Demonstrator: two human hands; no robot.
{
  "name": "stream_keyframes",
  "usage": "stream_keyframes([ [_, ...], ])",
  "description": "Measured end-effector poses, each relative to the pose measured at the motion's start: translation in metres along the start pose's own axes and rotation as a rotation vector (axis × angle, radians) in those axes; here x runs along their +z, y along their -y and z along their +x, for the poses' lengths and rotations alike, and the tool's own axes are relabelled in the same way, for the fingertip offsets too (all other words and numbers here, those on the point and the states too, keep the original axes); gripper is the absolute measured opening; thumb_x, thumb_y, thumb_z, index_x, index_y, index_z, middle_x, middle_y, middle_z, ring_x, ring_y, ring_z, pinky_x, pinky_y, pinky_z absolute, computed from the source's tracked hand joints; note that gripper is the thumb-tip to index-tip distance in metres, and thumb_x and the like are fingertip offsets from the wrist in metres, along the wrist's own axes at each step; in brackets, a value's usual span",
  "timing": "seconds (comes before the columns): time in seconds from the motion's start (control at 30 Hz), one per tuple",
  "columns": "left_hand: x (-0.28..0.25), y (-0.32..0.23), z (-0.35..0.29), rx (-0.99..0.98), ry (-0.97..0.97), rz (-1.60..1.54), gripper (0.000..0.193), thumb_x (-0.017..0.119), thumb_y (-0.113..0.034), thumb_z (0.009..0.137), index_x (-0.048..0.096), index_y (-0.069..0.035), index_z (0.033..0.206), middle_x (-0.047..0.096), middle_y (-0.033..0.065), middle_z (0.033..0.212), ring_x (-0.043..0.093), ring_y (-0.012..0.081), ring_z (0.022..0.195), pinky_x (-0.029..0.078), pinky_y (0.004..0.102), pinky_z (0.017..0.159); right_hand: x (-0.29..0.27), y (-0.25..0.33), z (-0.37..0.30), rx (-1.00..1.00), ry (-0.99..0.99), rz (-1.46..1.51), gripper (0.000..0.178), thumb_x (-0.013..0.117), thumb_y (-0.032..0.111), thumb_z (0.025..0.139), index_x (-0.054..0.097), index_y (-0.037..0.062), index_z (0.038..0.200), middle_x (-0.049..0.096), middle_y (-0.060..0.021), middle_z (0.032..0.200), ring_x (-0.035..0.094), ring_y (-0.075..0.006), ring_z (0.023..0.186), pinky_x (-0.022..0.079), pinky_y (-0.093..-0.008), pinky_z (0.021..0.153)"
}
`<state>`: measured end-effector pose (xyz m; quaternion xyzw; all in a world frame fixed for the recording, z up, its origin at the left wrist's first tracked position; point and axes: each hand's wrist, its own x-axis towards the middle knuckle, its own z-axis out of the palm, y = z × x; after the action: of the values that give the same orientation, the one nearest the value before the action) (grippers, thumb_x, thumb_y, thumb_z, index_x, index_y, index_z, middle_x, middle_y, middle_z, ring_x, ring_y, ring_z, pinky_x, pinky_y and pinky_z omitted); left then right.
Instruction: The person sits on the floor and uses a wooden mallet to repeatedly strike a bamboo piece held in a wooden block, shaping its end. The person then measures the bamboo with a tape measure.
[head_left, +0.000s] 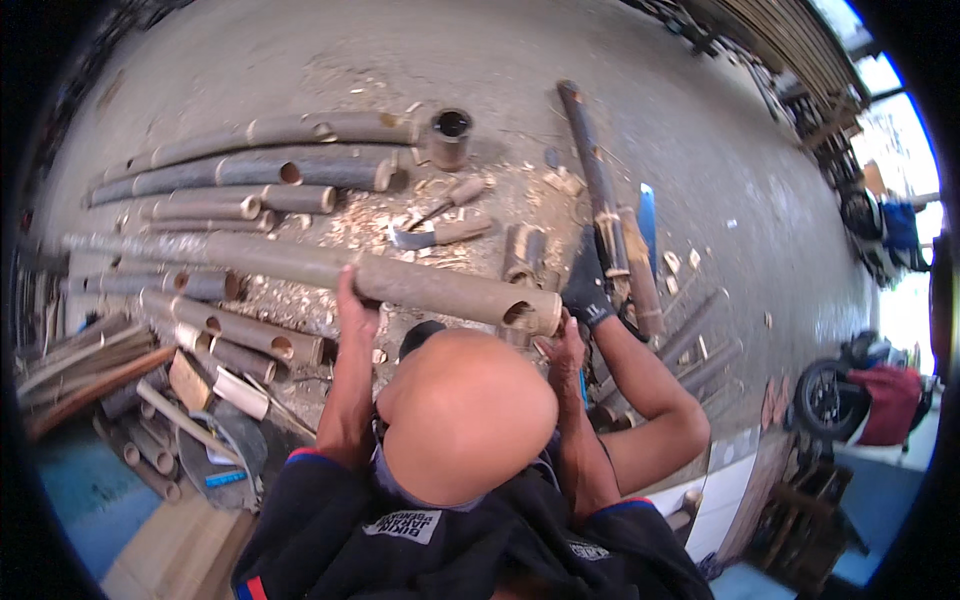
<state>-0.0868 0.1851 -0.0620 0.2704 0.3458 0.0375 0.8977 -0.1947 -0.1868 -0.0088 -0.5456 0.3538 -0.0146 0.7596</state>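
Note:
A long bamboo pole (pixel 420 282) lies across in front of my knees, running off to the far left. My left hand (pixel 356 305) grips its underside near the middle, thumb up along the near side. At its right end my right hand (pixel 565 345) is closed on the rim. An oval hole (pixel 517 314) is cut in the pole close to that end. Beyond the pole, a curved-blade knife (pixel 445 234) with a wooden handle and a narrow-bladed tool (pixel 450 200) with a wooden handle rest among wood chips.
Several cut bamboo poles (pixel 260 172) lie at the left, some with holes. An upright dark container (pixel 450 138) stands beyond the tools. Another bamboo pole (pixel 594 165) and a blue strip (pixel 648 222) lie by my right foot. A grey bucket (pixel 250 450) sits lower left; a motorcycle (pixel 835 400) stands right.

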Motion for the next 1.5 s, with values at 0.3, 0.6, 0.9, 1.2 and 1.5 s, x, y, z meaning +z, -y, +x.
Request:
stream_keyframes([
  [0.3, 0.119, -0.138, -0.05, 0.409, 0.147, 0.142, 0.067, 0.07, -0.05, 0.091, 0.055, -0.008, 0.141, 0.065, 0.0079, 0.128, 0.062, 0.0276, 0.116, 0.047, 0.0461, 0.106, 0.013, -0.052, -0.006, -0.194, 0.044, -1.3, 0.093, 0.075, 0.049, 0.082, 0.039, -0.0084, 0.147, 0.056, -0.0367, 0.131, 0.056, -0.0517, 0.118, 0.047, -0.0564, 0.101],
  [0.6, 0.19, -0.209, -0.061, 0.895, 0.414, 0.857, 0.074, 0.088, -0.017, 0.077, 0.05, 0.0, 0.139, 0.066, 0.012, 0.122, 0.065, 0.0247, 0.108, 0.052, 0.0396, 0.098, 0.043, -0.05, 0.03, -0.273, 0.044, -1.188, 0.101, 0.077, 0.049, 0.081, 0.032, -0.0078, 0.152, 0.053, -0.0417, 0.131, 0.053, -0.0535, 0.123, 0.044, -0.0562, 0.105],
  [0.9, 0.184, -0.089, -0.068, 1.079, 0.719, 1.909, 0.088, 0.087, -0.023, 0.063, 0.053, -0.014, 0.143, 0.064, 0.016, 0.124, 0.064, 0.0363, 0.113, 0.053, 0.0448, 0.097, -0.021, 0.032, 0.104, -0.73, -0.319, -1.322, 0.043, 0.067, 0.035, 0.092, 0.066, 0.0013, 0.119, 0.064, -0.0238, 0.114, 0.057, -0.0416, 0.108, 0.047, -0.0506, 0.095],
  [1.2, 0.143, -0.037, -0.019, 0.604, 0.794, 2.28, 0.094, 0.086, -0.024, 0.058, 0.051, -0.023, 0.145, 0.057, 0.0173, 0.12, 0.062, 0.0398, 0.111, 0.051, 0.0506, 0.097, -0.073, 0.09, 0.171, -0.218, -0.473, -1.187, 0.044, 0.059, 0.038, 0.093, 0.073, 0.0019, 0.113, 0.07, -0.0299, 0.11, 0.066, -0.0479, 0.107, 0.051, -0.0544, 0.096],
  [1.5, 0.099, -0.008, 0.028, 0.529, 0.882, 2.325, 0.097, 0.088, -0.03, 0.065, 0.043, -0.023, 0.151, 0.055, 0.019, 0.131, 0.056, 0.0413, 0.122, 0.046, 0.0561, 0.102, 0.047, -0.005, 0.06, -0.419, -0.121, -1.065, 0.064, 0.073, 0.04, 0.089, 0.058, -0.0046, 0.133, 0.059, -0.0304, 0.124, 0.057, -0.0477, 0.114, 0.043, -0.0531, 0.103],
])
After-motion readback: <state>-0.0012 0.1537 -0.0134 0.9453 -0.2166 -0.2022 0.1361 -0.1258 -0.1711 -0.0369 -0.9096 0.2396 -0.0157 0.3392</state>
